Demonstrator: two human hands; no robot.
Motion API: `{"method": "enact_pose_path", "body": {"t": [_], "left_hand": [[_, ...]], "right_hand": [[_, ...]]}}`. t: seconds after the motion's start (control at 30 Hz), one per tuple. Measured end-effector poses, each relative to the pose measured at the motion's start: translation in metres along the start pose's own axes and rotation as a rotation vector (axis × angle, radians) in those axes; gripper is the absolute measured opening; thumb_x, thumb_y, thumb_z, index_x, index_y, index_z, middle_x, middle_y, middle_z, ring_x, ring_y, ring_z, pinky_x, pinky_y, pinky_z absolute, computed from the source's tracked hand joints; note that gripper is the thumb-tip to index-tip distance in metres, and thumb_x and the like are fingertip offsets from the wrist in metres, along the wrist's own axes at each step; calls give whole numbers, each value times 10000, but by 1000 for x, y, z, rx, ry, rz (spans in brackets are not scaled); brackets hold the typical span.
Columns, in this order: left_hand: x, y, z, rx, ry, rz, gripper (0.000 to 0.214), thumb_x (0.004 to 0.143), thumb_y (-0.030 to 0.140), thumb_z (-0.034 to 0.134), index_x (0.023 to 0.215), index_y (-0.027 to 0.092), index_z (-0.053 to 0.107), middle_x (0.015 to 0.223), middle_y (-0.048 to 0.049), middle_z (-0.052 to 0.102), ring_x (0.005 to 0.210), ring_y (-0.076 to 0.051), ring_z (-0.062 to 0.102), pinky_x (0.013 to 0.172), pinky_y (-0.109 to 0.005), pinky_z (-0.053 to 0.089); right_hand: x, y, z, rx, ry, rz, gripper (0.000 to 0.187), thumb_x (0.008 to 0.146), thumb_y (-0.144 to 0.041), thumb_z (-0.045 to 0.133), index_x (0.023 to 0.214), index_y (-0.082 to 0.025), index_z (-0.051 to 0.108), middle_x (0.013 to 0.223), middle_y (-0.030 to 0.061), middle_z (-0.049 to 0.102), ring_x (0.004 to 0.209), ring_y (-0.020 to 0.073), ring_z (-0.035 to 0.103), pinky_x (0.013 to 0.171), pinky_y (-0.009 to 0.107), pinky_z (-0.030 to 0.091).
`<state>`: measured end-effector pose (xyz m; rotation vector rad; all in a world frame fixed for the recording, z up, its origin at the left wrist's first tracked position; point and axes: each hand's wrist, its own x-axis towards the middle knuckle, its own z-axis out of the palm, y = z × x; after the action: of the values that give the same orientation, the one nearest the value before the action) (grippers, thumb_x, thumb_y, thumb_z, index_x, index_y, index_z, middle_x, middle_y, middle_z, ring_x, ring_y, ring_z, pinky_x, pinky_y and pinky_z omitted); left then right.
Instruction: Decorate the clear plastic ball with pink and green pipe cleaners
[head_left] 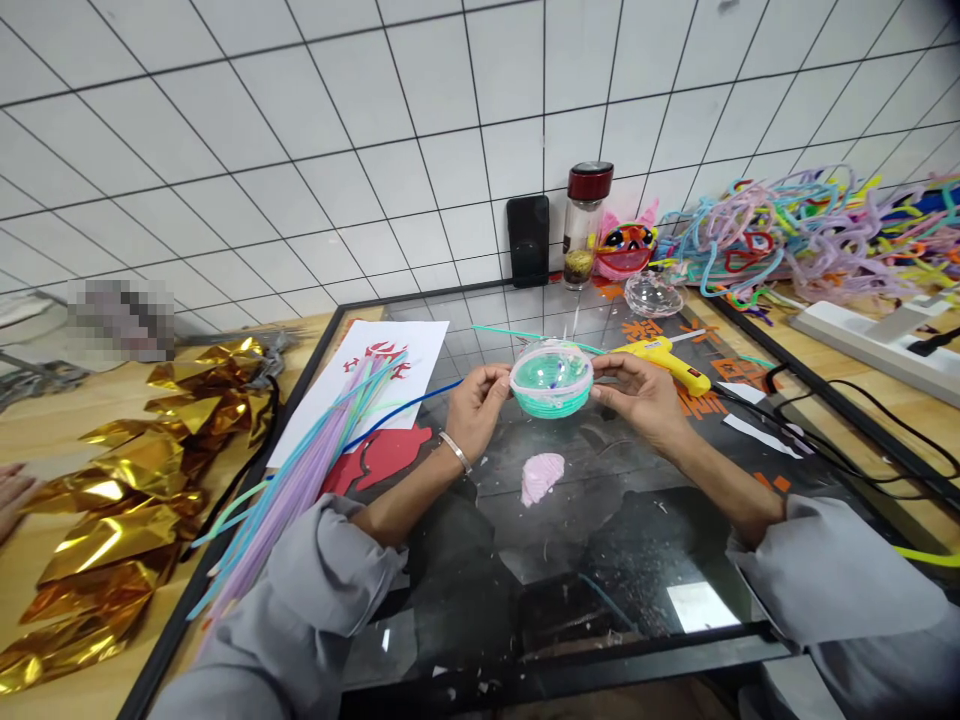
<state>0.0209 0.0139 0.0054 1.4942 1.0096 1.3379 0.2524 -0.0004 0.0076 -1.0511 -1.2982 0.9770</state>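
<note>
Between my two hands is a small round bowl [553, 400], its side wrapped in turquoise pipe cleaner with a pale pink ring at the rim. My left hand [480, 405] pinches the bowl's left edge between thumb and fingers. On the opposite edge, my right hand [637, 395] grips it the same way. The bowl is held above the dark glass table top, tilted so its clear inside shows. Below it on the glass lies a pale pink fan-shaped piece [541, 477]. A yellow glue gun [667, 360] rests just beyond my right hand.
Pipe cleaners [300, 480] lie across white paper [300, 400] and a red cutout [390, 455] at left, near gold foil [127, 490]. Along the wall stand a phone [528, 240], a red-lidded bottle [581, 230] and a pink craft [627, 245]. A power strip [885, 345] sits right.
</note>
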Motion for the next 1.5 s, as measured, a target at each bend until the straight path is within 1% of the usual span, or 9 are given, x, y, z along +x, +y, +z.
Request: {"method": "enact_pose_path", "body": {"t": [0.13, 0.3, 0.4, 0.57, 0.93, 1.17, 1.27, 1.37, 1.5], "left_hand": [[-2, 0, 2, 8, 1, 20, 276, 849, 420, 628, 836, 146, 590, 1036, -89, 664, 835, -135, 631, 787, -281, 553], [-2, -3, 4, 60, -6, 59, 245, 868, 389, 594, 831, 147, 589, 1051, -105, 659, 864, -146, 630, 780, -276, 547], [-2, -5, 5, 114, -6, 96, 209, 883, 347, 561, 822, 151, 598, 1034, -103, 662, 895, -154, 629, 766, -262, 540], [-5, 1, 7, 154, -41, 149, 232, 911, 320, 503, 819, 149, 629, 1035, -111, 671, 933, -173, 639, 776, -281, 554], [-9, 10, 8, -59, -67, 68, 493, 927, 572, 433, 835, 141, 652, 1119, -134, 637, 996, -216, 639, 825, -346, 595], [-12, 24, 6, 100, -144, 228, 484, 882, 622, 475, 776, 174, 624, 987, -154, 643, 1317, -340, 481, 755, -364, 573], [-15, 27, 7, 64, -178, 212, 488, 855, 640, 514, 808, 166, 619, 1126, -183, 608, 1369, -355, 417, 742, -354, 576], [-18, 28, 10, 34, -196, 149, 458, 817, 609, 604, 870, 154, 616, 1370, -197, 476, 1337, -354, 447, 769, -353, 577], [-22, 30, 15, 29, -173, 92, 344, 815, 493, 663, 839, 154, 612, 1413, -174, 446, 1212, -308, 555, 814, -362, 570]], "right_hand": [[-1, -1, -2, -38, -12, -36, 401, 632, -388, 846, 941, -215, 657, 949, 57, 690, 884, 204, 653, 784, 379, 590], [-7, -12, -3, -229, -104, -169, 461, 768, -365, 733, 1206, -278, 618, 1169, 76, 626, 1003, 223, 614, 813, 396, 585], [-10, -19, -3, -351, -147, -227, 440, 809, -398, 696, 1232, -294, 633, 1228, 78, 581, 1050, 243, 598, 824, 397, 586], [-10, -23, -1, -404, -80, -259, 416, 806, -434, 716, 1192, -289, 662, 1158, 80, 599, 1017, 243, 606, 778, 377, 594], [-9, -18, -5, -410, -68, -284, 448, 790, -454, 733, 1211, -313, 668, 1165, 80, 590, 1013, 240, 595, 784, 388, 608], [-12, -23, -1, -431, -63, -280, 448, 789, -452, 732, 1210, -312, 670, 1146, 78, 577, 1001, 232, 591, 769, 372, 616], [-12, -23, -1, -443, -60, -292, 429, 807, -425, 718, 1217, -310, 666, 1131, 77, 576, 995, 229, 590, 767, 374, 615], [-12, -23, -1, -453, -53, -301, 404, 830, -411, 690, 1219, -304, 665, 1124, 79, 583, 995, 228, 592, 758, 371, 615], [-12, -25, 0, -460, -46, -303, 397, 836, -422, 676, 1215, -307, 666, 1114, 75, 588, 980, 220, 600, 741, 355, 618]]}}
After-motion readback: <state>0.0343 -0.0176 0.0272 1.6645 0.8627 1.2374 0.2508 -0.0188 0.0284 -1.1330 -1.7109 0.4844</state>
